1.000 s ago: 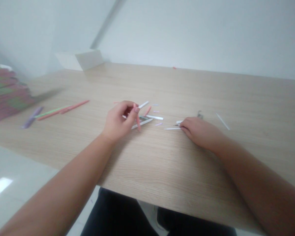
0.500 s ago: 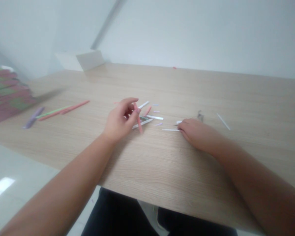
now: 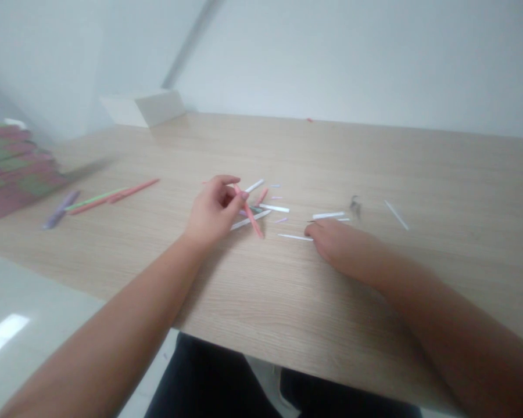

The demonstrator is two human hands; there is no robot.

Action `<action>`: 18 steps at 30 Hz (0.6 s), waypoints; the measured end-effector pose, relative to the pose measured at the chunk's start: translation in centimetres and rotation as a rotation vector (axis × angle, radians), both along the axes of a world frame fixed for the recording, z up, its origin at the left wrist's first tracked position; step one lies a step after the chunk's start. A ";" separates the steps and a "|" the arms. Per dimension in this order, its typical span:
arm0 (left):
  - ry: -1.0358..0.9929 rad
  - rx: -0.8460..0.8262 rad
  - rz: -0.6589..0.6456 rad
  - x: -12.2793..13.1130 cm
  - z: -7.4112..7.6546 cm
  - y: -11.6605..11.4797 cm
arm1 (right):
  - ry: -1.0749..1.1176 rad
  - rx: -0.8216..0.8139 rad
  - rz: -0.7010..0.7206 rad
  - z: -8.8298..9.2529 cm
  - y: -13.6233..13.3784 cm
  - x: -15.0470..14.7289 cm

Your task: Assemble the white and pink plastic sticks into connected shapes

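My left hand (image 3: 211, 212) pinches a pink stick (image 3: 253, 217) between thumb and forefinger, its free end slanting down to the right. Beside and below it lies a small heap of short white sticks (image 3: 274, 208) and a pink piece (image 3: 262, 196). My right hand (image 3: 342, 241) is low on the table, its fingers closed at the right end of a thin, pointed white stick (image 3: 293, 236). A small dark tip shows near those fingertips; what it belongs to is hidden. Just behind the hand lies a thicker white stick (image 3: 328, 215).
A blurred dark metal-looking item (image 3: 355, 206) and a thin white stick (image 3: 396, 215) lie to the right. At left are pink and green sticks (image 3: 113, 197), a purple one (image 3: 61, 210) and a pink-and-green stack (image 3: 17, 174). A white folded panel (image 3: 157, 107) stands behind.
My right hand has moved slightly left and nearer, the thin white stick shifting with it. The white stick behind it now shows more. The pink stick's lower end has swung right.
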State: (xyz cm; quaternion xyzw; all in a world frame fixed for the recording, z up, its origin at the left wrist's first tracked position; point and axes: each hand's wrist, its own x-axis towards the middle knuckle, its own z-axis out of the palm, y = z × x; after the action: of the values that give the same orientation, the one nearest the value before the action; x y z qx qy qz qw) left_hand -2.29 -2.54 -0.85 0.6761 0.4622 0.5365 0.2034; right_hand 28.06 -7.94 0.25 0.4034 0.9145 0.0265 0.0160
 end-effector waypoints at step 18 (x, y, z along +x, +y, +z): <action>-0.027 -0.207 0.110 -0.2 0.1 0.6 | 0.121 -0.081 -0.061 0.8 -0.4 -1.5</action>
State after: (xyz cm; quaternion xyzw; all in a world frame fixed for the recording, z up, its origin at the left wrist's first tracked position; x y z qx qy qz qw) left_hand -2.47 -1.97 -0.71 0.6180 0.5486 0.5053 0.2486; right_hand 26.52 -8.30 1.07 0.4312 0.9013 -0.0358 -0.0222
